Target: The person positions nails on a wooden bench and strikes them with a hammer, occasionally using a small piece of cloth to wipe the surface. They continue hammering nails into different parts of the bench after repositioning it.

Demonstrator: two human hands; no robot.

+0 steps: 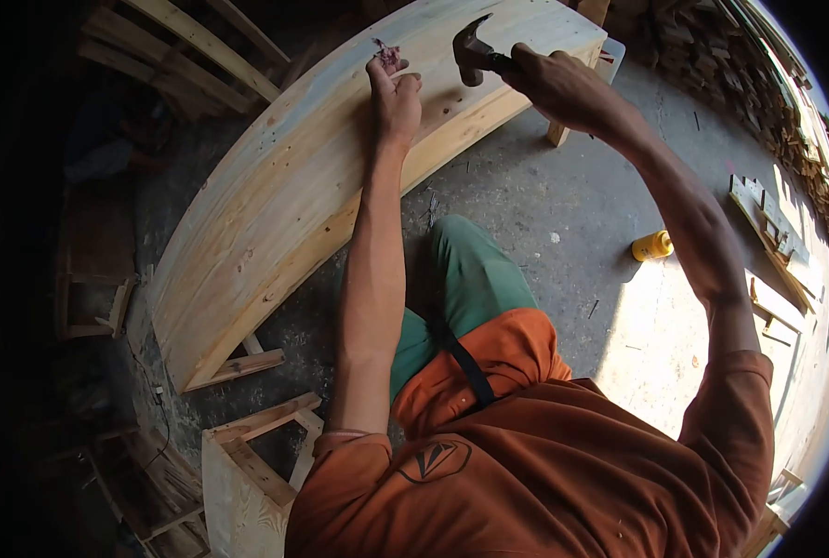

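A claw hammer (pixel 471 54) with a dark head is gripped by the handle in my right hand (pixel 556 86), raised at the top of the view. To its left, my left hand (pixel 397 100) is over the long wooden bench top (pixel 289 177), its fingers curled at a crumpled reddish-purple wad (pixel 387 53). Exactly what the wad is made of is too small to tell. The bench top is pale, knotted planking with a curved look in this lens, and small dark marks dot its surface.
A yellow bottle (pixel 652 246) lies on the grey concrete floor (pixel 563 195). Stacked wood (pixel 749 84) lines the right side. A small wooden frame (pixel 256 456) stands by my left arm, and slatted wood (pixel 191 46) leans at the upper left.
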